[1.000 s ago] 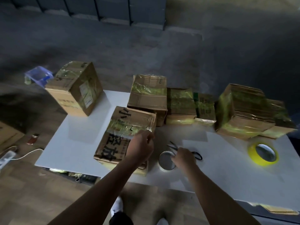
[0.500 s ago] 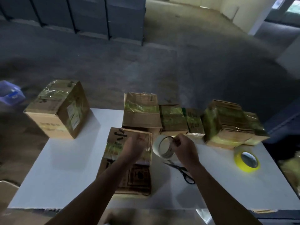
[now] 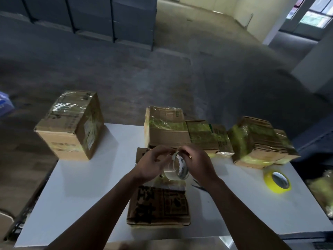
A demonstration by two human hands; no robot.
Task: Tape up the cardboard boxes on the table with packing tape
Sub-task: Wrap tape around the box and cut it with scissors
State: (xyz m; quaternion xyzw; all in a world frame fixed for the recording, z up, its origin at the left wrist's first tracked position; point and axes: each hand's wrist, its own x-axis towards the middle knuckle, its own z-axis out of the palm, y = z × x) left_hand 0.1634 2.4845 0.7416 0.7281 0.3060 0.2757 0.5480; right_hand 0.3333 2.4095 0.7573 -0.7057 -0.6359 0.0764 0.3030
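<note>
Tape roll (image 3: 177, 168) in right hand (image 3: 198, 164) grip

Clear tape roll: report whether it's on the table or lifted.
Lifted: left hand and right hand hold the roll above the printed box.

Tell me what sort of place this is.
Probably a warehouse or packing room: bare concrete floor, grey stacked units along the far side, and a white table holding taped cardboard boxes.

"CHINA" printed inside clear tape roll (image 3: 180, 165) core, large black Chinese characters on near box (image 3: 158, 208), illegible
</note>
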